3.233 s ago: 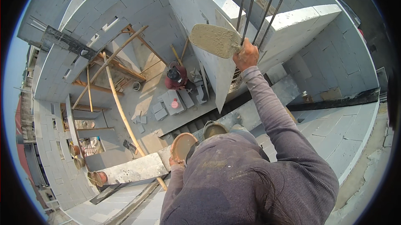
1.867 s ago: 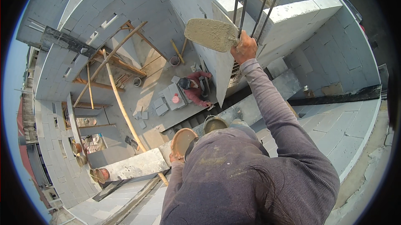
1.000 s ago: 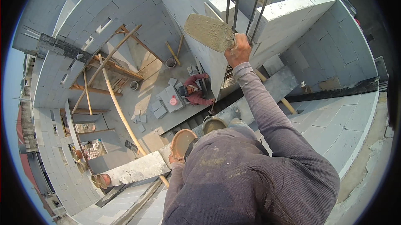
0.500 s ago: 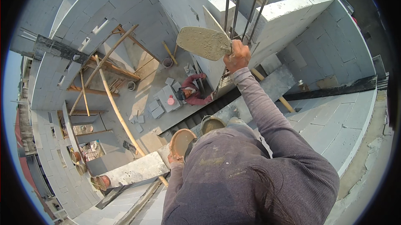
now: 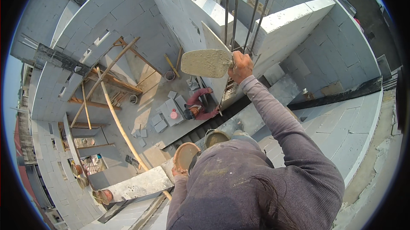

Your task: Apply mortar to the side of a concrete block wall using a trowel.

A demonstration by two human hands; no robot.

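My right hand (image 5: 241, 66) is raised at arm's length, closed around the handle of a mortar-coated trowel (image 5: 204, 63). Its broad blade points left, beside a thin upright board (image 5: 211, 38) and just below several vertical steel bars (image 5: 236, 14). My left hand (image 5: 179, 170), low by my body, grips the rim of a round brownish bowl (image 5: 186, 155). Part of the bowl lies behind my clothing, and most of the left fingers are hidden. Close to the bowl's right is a bucket (image 5: 216, 138) with greyish mortar in it.
Below, a person in a red top (image 5: 200, 103) reaches toward the wall base, by stacked grey blocks (image 5: 168, 109). Block walls (image 5: 294, 14) flank the bars. A bamboo pole (image 5: 117, 115) slants at left, near a mortar-smeared plank (image 5: 141, 179) with an orange bucket (image 5: 103, 196). Far below is the floor.
My right hand has come down slightly and left with the trowel, whose blade has turned to lie more level. The left hand and bowl stay nearly in place.
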